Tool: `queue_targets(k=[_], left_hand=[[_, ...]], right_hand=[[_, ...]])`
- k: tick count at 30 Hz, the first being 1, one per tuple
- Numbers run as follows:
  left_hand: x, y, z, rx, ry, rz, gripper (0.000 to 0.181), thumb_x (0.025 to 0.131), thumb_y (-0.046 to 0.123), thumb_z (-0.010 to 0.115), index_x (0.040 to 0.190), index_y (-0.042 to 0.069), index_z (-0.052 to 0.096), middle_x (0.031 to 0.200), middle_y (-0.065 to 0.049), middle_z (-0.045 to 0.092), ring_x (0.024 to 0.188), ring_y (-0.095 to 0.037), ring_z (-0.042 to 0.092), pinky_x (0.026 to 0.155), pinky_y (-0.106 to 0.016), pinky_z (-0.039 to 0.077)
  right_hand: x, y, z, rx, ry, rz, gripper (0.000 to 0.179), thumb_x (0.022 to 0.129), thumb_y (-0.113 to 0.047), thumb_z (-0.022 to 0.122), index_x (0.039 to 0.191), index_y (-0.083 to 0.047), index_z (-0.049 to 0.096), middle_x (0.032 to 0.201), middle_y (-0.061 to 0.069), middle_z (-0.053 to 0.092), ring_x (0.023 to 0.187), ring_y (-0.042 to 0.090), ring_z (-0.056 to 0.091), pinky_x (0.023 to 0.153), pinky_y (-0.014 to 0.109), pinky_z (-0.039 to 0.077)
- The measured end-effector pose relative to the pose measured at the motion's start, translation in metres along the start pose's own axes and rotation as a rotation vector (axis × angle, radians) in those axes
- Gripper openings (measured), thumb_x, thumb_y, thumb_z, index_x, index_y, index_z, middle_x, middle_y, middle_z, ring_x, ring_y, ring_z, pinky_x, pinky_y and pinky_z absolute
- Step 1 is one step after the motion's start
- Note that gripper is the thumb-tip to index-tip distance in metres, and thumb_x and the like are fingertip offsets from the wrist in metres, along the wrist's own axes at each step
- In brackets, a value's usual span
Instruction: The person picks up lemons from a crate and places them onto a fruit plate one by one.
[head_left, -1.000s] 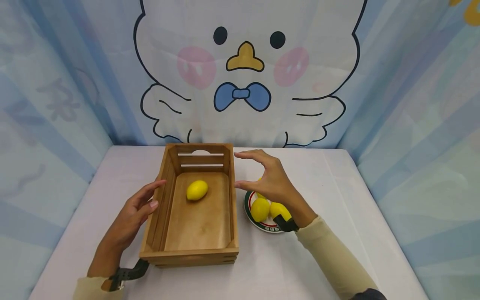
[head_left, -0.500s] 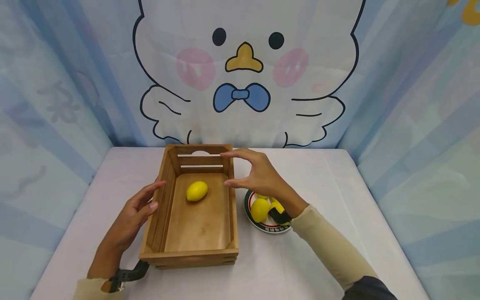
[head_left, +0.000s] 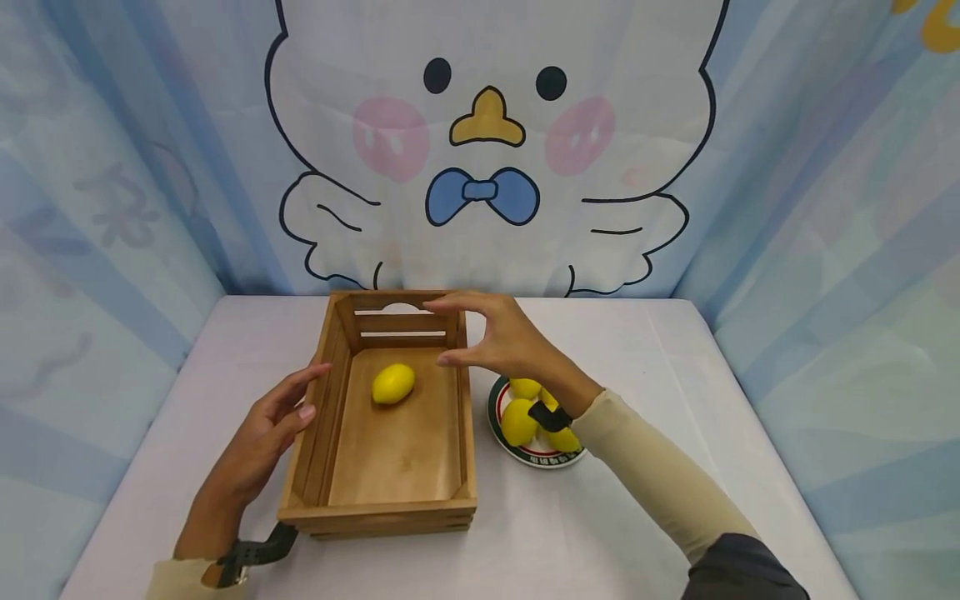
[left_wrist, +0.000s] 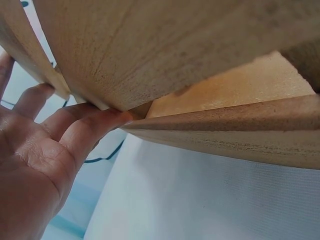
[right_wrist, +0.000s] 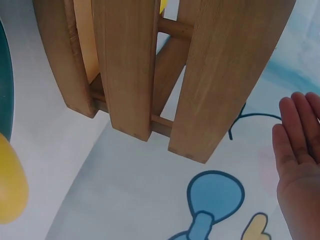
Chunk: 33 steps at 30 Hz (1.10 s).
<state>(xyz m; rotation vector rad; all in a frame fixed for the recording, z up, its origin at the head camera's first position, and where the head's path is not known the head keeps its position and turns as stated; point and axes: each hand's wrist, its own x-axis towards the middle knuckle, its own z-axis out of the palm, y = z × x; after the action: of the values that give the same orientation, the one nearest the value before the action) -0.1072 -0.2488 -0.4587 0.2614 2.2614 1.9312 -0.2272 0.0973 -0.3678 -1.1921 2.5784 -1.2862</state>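
A wooden slatted crate point(head_left: 405, 467) stands on the table with one yellow lemon point(head_left: 393, 384) lying inside, toward the back. My left hand point(head_left: 258, 437) is at the crate's left side, fingertips on the top edge in the head view. In the left wrist view, its extended fingers point(left_wrist: 82, 132) touch the side slats. Over the crate's right rim hovers my right hand point(head_left: 510, 342), thumb and fingers spread wide apart with nothing between them. Several lemons point(head_left: 519, 422) sit on a green-rimmed plate point(head_left: 493, 417) right of the crate, partly hidden by my right wrist.
A white cloth covers the table point(head_left: 675, 400). Light blue curtains point(head_left: 840, 275) close off the sides, and a cartoon-printed curtain point(head_left: 487, 250) hangs behind the table's back edge. Black straps point(head_left: 262, 546) are worn on both wrists.
My right hand has moved left, from beside the crate to over its right rim, fingers still spread. The left hand, crate and lemon inside have stayed put.
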Motion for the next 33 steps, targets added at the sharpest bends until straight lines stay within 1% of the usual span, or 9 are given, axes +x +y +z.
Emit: queue_targets(k=[4,7,10,14,19,23,27,30,33], left_hand=[[0.000,0.000,0.000,-0.006,-0.002,0.004,0.057,0.111,0.015,0.051,0.166,0.020,0.037,0.180,-0.014,0.013,0.163,-0.054,-0.002,0.108,-0.094,0.011],[0.001,0.000,0.000,-0.016,-0.008,0.008,0.057,0.111,0.015,0.051,0.166,0.019,0.037,0.180,-0.013,0.013,0.163,-0.052,-0.001,0.108,-0.093,0.011],[0.001,0.000,0.000,-0.018,-0.011,0.009,0.057,0.111,0.014,0.051,0.166,0.019,0.037,0.180,-0.012,0.012,0.164,-0.051,0.000,0.108,-0.093,0.011],[0.001,0.000,-0.001,-0.019,-0.012,0.011,0.057,0.111,0.014,0.051,0.166,0.019,0.037,0.180,-0.013,0.013,0.164,-0.051,-0.001,0.108,-0.094,0.011],[0.001,0.001,0.000,-0.010,-0.004,0.001,0.057,0.111,0.016,0.051,0.166,0.019,0.037,0.180,-0.014,0.013,0.163,-0.054,-0.002,0.109,-0.094,0.010],[0.001,0.001,0.000,0.002,0.004,-0.010,0.057,0.111,0.017,0.052,0.166,0.021,0.037,0.180,-0.014,0.011,0.163,-0.054,-0.001,0.109,-0.093,0.011],[0.001,0.001,0.000,-0.003,0.000,-0.003,0.057,0.111,0.016,0.052,0.166,0.021,0.037,0.180,-0.014,0.013,0.163,-0.052,-0.001,0.110,-0.092,0.012],[0.001,0.002,-0.001,-0.009,-0.005,0.003,0.057,0.111,0.015,0.051,0.166,0.021,0.037,0.179,-0.014,0.014,0.164,-0.052,-0.001,0.111,-0.092,0.012],[0.001,0.001,-0.001,-0.015,-0.008,0.006,0.057,0.111,0.015,0.051,0.166,0.021,0.037,0.179,-0.014,0.015,0.164,-0.051,-0.001,0.112,-0.091,0.012]], right_hand=[[0.007,0.001,0.002,0.017,-0.014,-0.010,0.062,0.085,-0.019,0.091,0.142,-0.014,0.068,0.143,0.001,0.070,0.137,0.020,0.061,0.122,0.051,0.045],[0.013,0.003,0.003,0.032,-0.031,-0.026,0.059,0.085,-0.017,0.091,0.140,-0.013,0.070,0.140,0.001,0.072,0.133,0.020,0.063,0.119,0.049,0.048],[0.018,0.005,0.006,0.037,-0.062,-0.049,0.060,0.084,-0.018,0.092,0.139,-0.012,0.070,0.140,0.003,0.072,0.133,0.020,0.063,0.118,0.045,0.049],[0.025,0.006,0.008,0.012,-0.113,-0.075,0.061,0.084,-0.021,0.092,0.140,-0.012,0.070,0.142,0.004,0.071,0.136,0.020,0.062,0.119,0.042,0.048],[0.035,0.006,0.009,-0.003,-0.191,-0.072,0.063,0.084,-0.027,0.092,0.142,-0.017,0.070,0.144,0.001,0.069,0.139,0.019,0.060,0.121,0.042,0.046],[0.041,0.008,0.011,0.014,-0.250,-0.087,0.065,0.083,-0.030,0.093,0.142,-0.017,0.069,0.146,0.000,0.068,0.141,0.017,0.058,0.121,0.036,0.046],[0.047,0.013,0.014,0.023,-0.301,-0.106,0.066,0.082,-0.032,0.094,0.141,-0.016,0.070,0.146,-0.002,0.068,0.142,0.016,0.056,0.121,0.033,0.045],[0.053,0.015,0.016,0.020,-0.344,-0.114,0.066,0.081,-0.031,0.095,0.140,-0.015,0.070,0.145,-0.002,0.068,0.141,0.015,0.057,0.121,0.033,0.044],[0.059,0.018,0.018,0.035,-0.407,-0.107,0.066,0.081,-0.029,0.095,0.141,-0.013,0.069,0.145,0.000,0.069,0.139,0.015,0.059,0.121,0.037,0.046]])
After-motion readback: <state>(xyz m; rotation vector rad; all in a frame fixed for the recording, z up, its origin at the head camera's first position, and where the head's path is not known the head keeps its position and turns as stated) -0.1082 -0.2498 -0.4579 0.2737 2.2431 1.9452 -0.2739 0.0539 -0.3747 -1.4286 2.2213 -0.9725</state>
